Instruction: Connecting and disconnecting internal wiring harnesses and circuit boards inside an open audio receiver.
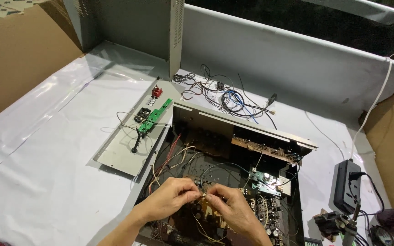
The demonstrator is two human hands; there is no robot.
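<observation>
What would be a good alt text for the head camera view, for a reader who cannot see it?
Two bare hands, left hand and right hand, pinch a thin wire between their fingers over an opened electronics chassis full of circuit boards. To the left, a grey metal panel carries a small green board; loose cables lie behind on the white table cover.

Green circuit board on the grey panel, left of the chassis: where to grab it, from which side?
Pinch the green circuit board across its long edges near mid-length, coming from above. It lies flat and narrow on the grey metal panel, components upward, so only the edges give bare hold.
</observation>
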